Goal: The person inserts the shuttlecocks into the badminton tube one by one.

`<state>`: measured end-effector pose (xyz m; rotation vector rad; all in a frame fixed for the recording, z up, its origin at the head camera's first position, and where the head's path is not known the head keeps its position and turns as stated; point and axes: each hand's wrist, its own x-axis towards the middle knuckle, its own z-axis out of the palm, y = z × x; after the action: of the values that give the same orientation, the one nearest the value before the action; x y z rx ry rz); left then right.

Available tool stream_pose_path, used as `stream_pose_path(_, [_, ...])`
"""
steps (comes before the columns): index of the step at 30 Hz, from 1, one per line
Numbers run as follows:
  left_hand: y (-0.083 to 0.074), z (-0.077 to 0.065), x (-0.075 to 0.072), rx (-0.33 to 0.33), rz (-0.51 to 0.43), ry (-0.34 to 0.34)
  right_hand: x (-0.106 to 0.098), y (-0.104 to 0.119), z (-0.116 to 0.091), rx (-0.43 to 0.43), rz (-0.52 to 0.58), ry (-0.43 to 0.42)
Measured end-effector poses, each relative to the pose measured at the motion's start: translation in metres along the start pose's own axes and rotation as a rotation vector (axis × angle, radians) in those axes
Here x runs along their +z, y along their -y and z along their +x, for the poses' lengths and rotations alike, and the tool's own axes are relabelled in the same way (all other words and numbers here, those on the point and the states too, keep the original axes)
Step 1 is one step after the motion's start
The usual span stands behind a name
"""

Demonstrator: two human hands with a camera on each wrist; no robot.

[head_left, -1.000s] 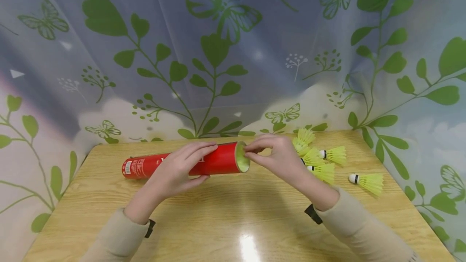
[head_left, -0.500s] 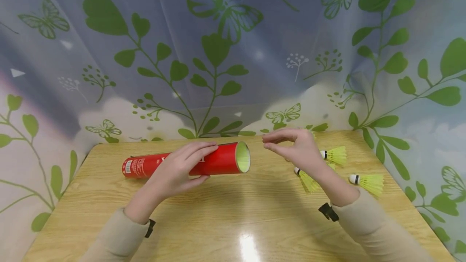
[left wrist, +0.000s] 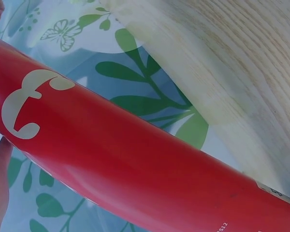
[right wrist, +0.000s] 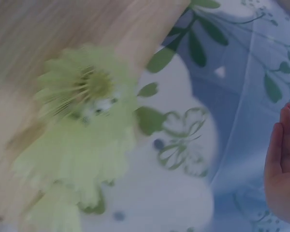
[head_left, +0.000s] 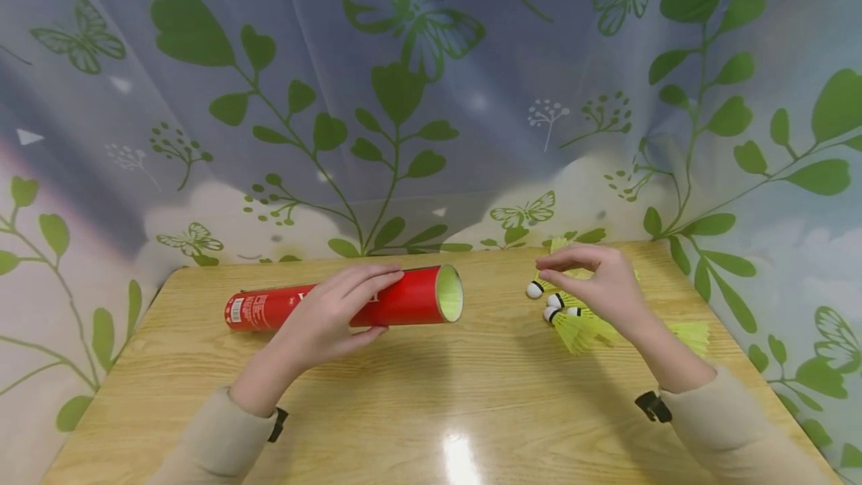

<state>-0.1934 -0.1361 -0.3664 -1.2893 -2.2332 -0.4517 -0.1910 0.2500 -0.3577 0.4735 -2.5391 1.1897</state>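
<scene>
My left hand [head_left: 333, 313] grips a red shuttlecock tube [head_left: 412, 296] round its middle, thumb on the near side and fingers over the top. The tube lies sideways with its open mouth to the right, and pale yellow-green shows inside. In the left wrist view the red tube wall [left wrist: 135, 154] fills much of the picture. Over the pile of yellow shuttlecocks [head_left: 572, 334] hovers my right hand [head_left: 606, 292], fingers loosely bent and nothing between thumb and fingertips. It hides part of the pile. The right wrist view shows blurred shuttlecocks [right wrist: 77, 154] beside the hand [right wrist: 283, 169].
A lone shuttlecock [head_left: 690, 337] lies farther right, partly behind the right forearm. The wooden table [head_left: 404, 410] ends at the back against a curtain [head_left: 431, 171] printed with leaves and butterflies.
My right hand has moved right, from the tube's mouth to above the shuttlecocks, its fingers parting slightly. The left hand and the tube have stayed in place.
</scene>
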Motion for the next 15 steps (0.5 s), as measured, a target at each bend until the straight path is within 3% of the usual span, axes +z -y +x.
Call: stream_pose_path(15, [-0.001,-0.001,-0.002,-0.012,-0.005,0.004,-0.024,-0.049,-0.034,0.089,-0.088,0.034])
